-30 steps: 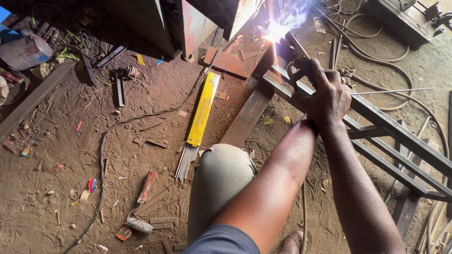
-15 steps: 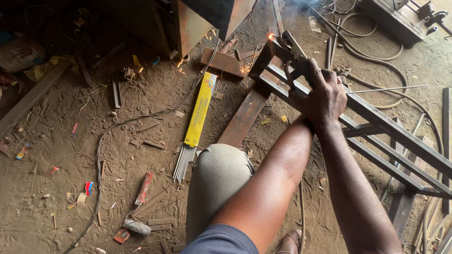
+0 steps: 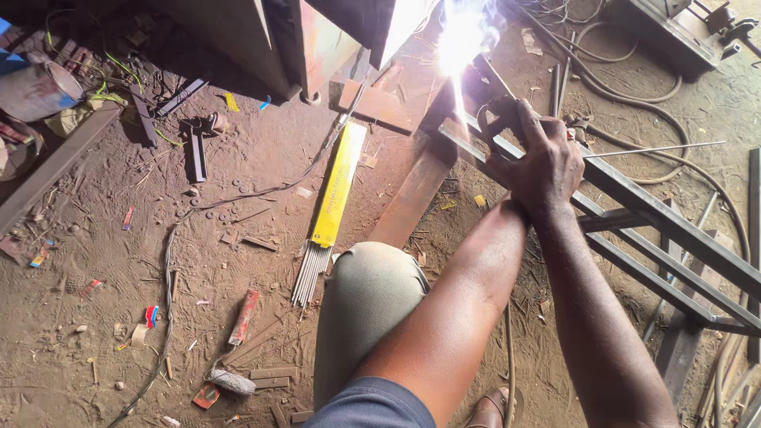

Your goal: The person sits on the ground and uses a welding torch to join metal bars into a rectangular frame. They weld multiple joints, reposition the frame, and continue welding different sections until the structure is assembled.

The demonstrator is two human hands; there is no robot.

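My right hand [image 3: 547, 158] is closed around a dark welding electrode holder [image 3: 493, 119] over the end of a steel bar frame [image 3: 674, 230]. A bright white welding arc [image 3: 462, 36] flares just beyond the holder, at the frame's far corner. My left hand [image 3: 514, 186] is pressed in under the right one and mostly hidden, so its grip is unclear. Both forearms reach forward over my bent knee [image 3: 369, 293]. A flat rusty steel strip [image 3: 412, 198] lies on the dirt left of the frame.
A yellow pack of welding rods [image 3: 337, 186] lies on the dirt floor, with bare rod ends [image 3: 307, 273] sticking out. Cables [image 3: 634, 79] coil at the back right. Metal offcuts, a paint can [image 3: 36, 87] and large steel plates [image 3: 317, 40] stand behind.
The arc was bright a second ago, died to a few sparks, and now flares bright again. My hands have stayed on the holder in nearly the same place.
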